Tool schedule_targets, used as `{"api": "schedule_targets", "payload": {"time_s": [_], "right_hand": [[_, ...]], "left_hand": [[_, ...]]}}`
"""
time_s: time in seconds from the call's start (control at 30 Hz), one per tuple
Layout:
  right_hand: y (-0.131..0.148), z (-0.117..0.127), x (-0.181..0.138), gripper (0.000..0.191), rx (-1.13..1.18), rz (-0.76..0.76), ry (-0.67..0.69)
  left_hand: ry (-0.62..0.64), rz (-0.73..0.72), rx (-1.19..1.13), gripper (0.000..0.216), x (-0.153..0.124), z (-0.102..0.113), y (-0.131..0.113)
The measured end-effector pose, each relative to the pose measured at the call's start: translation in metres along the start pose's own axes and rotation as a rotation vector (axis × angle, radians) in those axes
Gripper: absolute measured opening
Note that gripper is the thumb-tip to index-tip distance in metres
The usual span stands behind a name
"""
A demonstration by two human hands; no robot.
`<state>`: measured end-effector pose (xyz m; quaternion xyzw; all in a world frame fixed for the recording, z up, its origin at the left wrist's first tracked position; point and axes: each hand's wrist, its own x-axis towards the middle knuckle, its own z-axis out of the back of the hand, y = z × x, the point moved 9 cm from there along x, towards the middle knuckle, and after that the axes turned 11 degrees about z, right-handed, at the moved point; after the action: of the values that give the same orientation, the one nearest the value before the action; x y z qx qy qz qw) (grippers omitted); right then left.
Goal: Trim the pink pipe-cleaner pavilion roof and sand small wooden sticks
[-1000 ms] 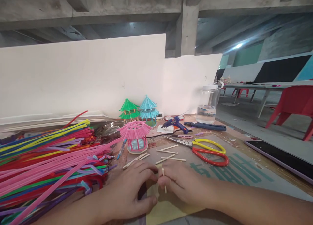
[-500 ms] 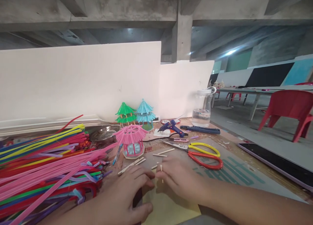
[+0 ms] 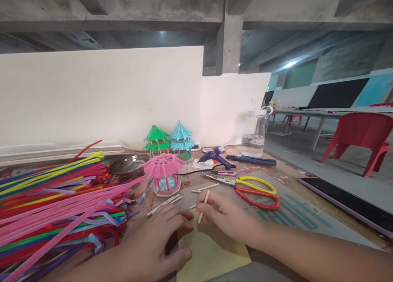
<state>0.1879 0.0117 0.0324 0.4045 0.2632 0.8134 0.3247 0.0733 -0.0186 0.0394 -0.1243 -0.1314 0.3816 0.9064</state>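
wooden stick (image 3: 204, 206), pinched between the right hand's (image 3: 227, 214) thumb and fingers by the yellow sheet's (image 3: 215, 255) far edge, slants lower-end toward the left hand (image 3: 164, 233), parted and visibly holding nothing.

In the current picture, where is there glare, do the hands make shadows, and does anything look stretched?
In the head view, a ceiling lamp glares with a bluish glow; in the head view, soft shadow falls on the yellow sheet below the right hand, whose pale stick stands out; in the head view, the phone seems stretched toward the right edge.
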Motion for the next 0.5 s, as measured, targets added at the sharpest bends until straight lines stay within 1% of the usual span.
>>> {"api": "schedule_targets", "payload": {"time_s": [0.07,0.13,0.2,0.3,0.4,0.5], "right_hand": [[-0.005,-0.002,-0.002,0.037,0.352,-0.092,-0.042],[-0.006,-0.006,-0.003,0.047,0.560,-0.146,-0.042],[-0.006,-0.008,-0.004,0.049,0.620,-0.182,-0.018],[-0.006,-0.009,-0.007,0.044,0.611,-0.217,0.019],[-0.007,-0.013,-0.009,0.038,0.622,-0.240,0.045],[-0.007,-0.015,-0.011,0.033,0.658,-0.254,0.051]], "left_hand": [[-0.010,0.010,-0.035,0.023,0.002,0.000,0.002],[-0.044,0.026,-0.091,0.019,0.004,0.003,0.005],[-0.089,0.039,-0.150,0.017,0.006,0.005,0.008],[-0.159,0.021,-0.188,0.015,0.007,0.010,0.010],[-0.210,-0.061,-0.182,0.012,0.005,0.013,0.005],[-0.235,-0.144,-0.171,0.010,0.002,0.015,-0.002]]}}
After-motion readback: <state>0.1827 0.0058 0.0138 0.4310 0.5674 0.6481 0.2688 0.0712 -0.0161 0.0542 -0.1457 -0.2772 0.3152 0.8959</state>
